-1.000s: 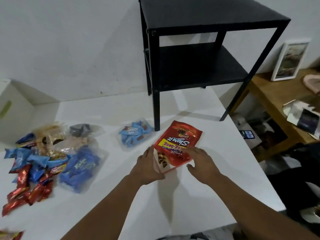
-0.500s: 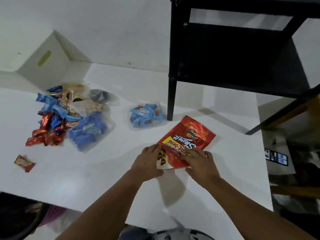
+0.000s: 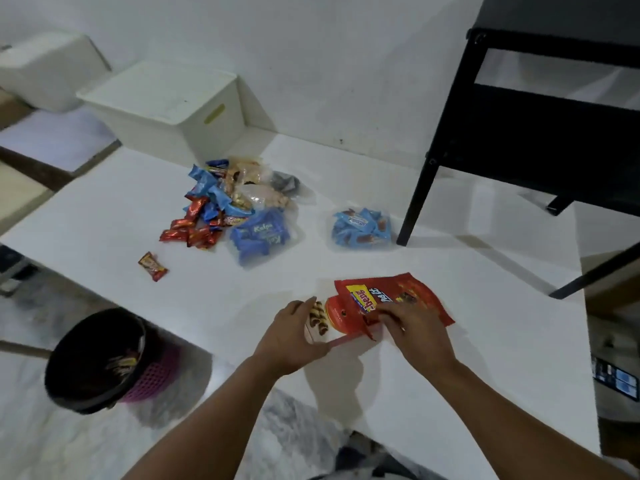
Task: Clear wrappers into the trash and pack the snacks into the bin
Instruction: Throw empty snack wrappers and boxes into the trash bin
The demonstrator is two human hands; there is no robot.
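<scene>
Both hands reach forward over the white surface [image 3: 467,341]: left hand [image 3: 294,336] and right hand [image 3: 414,327] pinch the red pouch [image 3: 412,297], folded; "Kalpa" shows on a blue pack [image 3: 261,232].

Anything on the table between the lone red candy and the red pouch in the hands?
Nothing: in the head view, bare white tabletop runs from the lone red candy to the left hand holding the red pouch.

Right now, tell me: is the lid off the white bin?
No, the white bin at the back of the table has its flat lid seated on top, covering the opening.
</scene>
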